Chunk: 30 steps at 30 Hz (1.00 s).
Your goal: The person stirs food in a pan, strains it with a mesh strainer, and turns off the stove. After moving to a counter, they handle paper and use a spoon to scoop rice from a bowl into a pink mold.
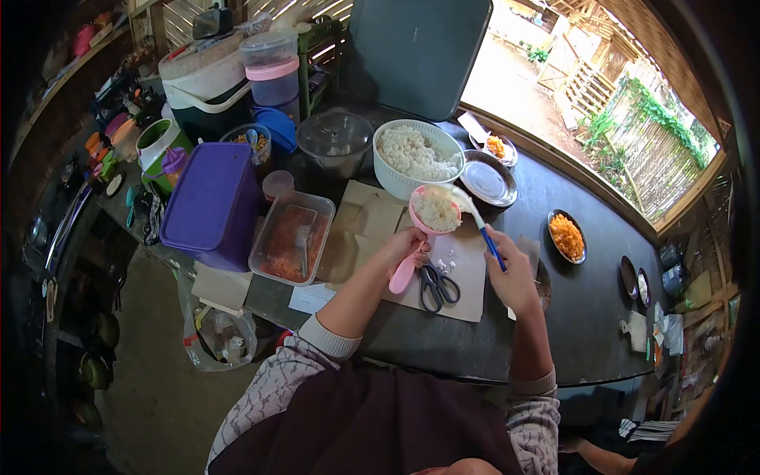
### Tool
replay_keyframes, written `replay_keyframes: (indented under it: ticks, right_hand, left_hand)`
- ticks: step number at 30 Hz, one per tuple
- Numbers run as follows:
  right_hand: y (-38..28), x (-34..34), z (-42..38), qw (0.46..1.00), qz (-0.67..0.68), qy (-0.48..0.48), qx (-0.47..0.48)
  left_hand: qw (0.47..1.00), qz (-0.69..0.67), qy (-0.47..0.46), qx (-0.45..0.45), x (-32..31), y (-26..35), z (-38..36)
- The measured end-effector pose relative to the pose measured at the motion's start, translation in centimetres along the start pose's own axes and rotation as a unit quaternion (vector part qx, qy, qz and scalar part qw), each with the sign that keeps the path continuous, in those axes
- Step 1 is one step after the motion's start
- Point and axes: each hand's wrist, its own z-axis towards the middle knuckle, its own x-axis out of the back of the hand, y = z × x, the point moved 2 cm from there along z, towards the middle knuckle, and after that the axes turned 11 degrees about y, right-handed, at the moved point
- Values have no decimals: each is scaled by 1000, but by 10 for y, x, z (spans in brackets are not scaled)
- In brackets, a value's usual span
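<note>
My left hand (406, 252) is closed round the handle of a pink scoop (402, 277), whose round bowl is full of white rice (435, 210). My right hand (511, 269) holds a spoon with a blue handle (492, 245); its pale head is over the scoop's right rim. Just behind the scoop stands a white basket (388, 176) of rice. Black scissors (438, 289) and scattered rice grains lie on brown paper (467, 301) below the scoop.
A clear box (269, 255) of red sauce with a spoon and a purple container (207, 202) stand at left. A bowl of orange food (567, 237) sits at right, with small dishes beyond. Another person's arm (606, 459) shows at bottom right.
</note>
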Motion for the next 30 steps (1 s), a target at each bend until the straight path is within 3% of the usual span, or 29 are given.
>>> replay_keyframes:
  ticks: [5, 7, 11, 18, 21, 23, 30]
  right_hand:
    - [14, 4, 12, 1000, 14, -11, 13]
    - [13, 7, 19, 994, 47, -21, -96]
    - [2, 12, 38, 979, 122, -79, -144]
    - [19, -10, 112, 985, 117, -80, -103]
    - [26, -30, 148, 984, 107, -88, -107]
    - [34, -45, 168, 985, 81, -91, -123]
    - [46, -56, 196, 978, 3, -174, -113]
  left_hand:
    - [999, -26, -26, 32, 6, 2, -1]
    - [999, -23, -31, 35, 9, 2, 2]
    - [1000, -2, -19, 14, 4, 6, -7]
    - [999, 29, 18, 7, 5, 12, -14]
    - [997, 32, 55, -48, 10, 15, -12]
    - [998, 43, 39, -7, 16, 18, -12]
    - [993, 91, 69, -22, 4, 31, -33]
